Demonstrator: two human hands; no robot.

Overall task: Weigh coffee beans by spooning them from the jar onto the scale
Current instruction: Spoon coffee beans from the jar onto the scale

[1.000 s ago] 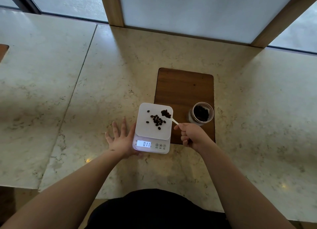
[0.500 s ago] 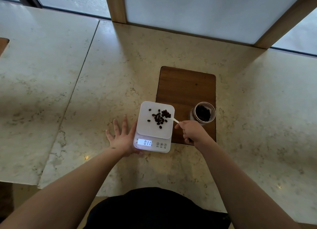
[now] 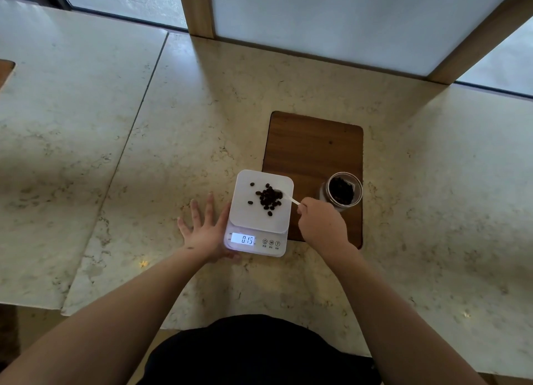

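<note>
You are looking down at a pale stone counter with a thin seam running through it on your left. Past the counter, at 12 o'clock, there is a bright window panel with wooden posts on each side.

A brown wooden board lies flat on the counter at 1 o'clock from the middle. The white scale sits just to the left of the board, and its right edge lies over the board's left edge. The little screen on the near side of the scale is lit, and the numbers look like 019. Three round buttons sit to the right of the screen.

The coffee beans are in a small dark heap on the scale's white top, with a few loose ones at 9 o'clock from the heap.

The jar stands on the board at 3 o'clock from the scale. It has no lid on, and you can see dark beans inside.

Your left hand lies flat on the counter with the fingers spread wide. It holds nothing, and its thumb side touches the left side of the scale.

Your right hand is closed around the handle of a white spoon. The spoon's bowl is over the scale, right at the edge of the bean heap.
</note>
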